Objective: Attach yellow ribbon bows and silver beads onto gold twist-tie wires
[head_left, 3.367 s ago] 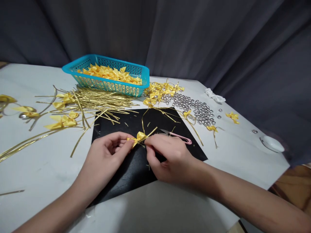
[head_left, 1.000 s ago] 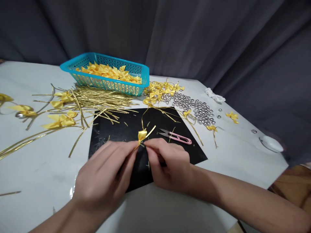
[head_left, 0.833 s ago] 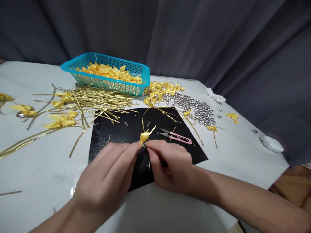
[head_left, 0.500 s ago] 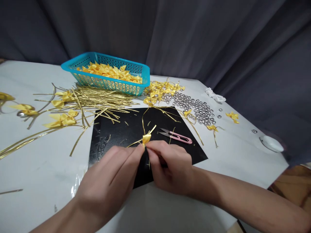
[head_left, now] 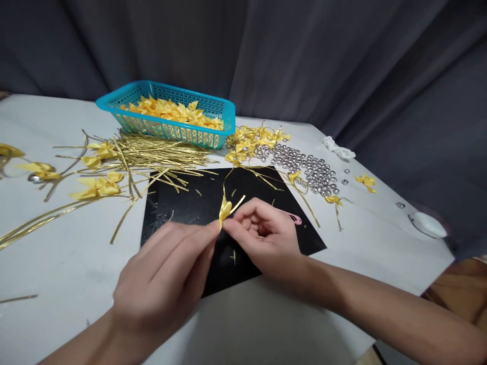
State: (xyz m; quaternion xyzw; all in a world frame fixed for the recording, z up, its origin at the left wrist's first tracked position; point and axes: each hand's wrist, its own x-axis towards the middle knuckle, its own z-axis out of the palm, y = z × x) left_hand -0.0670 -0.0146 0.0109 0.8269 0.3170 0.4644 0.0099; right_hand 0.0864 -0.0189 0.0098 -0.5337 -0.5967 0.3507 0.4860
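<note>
Over a black mat (head_left: 190, 203), a small yellow ribbon bow (head_left: 224, 209) is held between my two hands. My left hand (head_left: 163, 274) is closed, its thumb and index finger pinching the lower end of the bow. From the right, my right hand (head_left: 270, 233) has its thumb tip pressed against the same bow, with the other fingers curled above. A gold cord (head_left: 239, 204) sticks out behind the bow, towards my right fingers. Pink thread snips (head_left: 294, 218) lie on the mat, mostly hidden behind my right hand.
A blue basket (head_left: 167, 126) of yellow bows stands at the back. Gold cords (head_left: 160, 154) are piled before it. Silver beads (head_left: 319, 172) and corded bows (head_left: 251, 139) lie to its right. More bows (head_left: 97, 186) are at left; a white dish-like object (head_left: 428, 224) sits far right.
The bow has turned and tilted between my fingers. My right hand has rolled open somewhat, its index finger lifting off the bow and now covering most of the snips.
</note>
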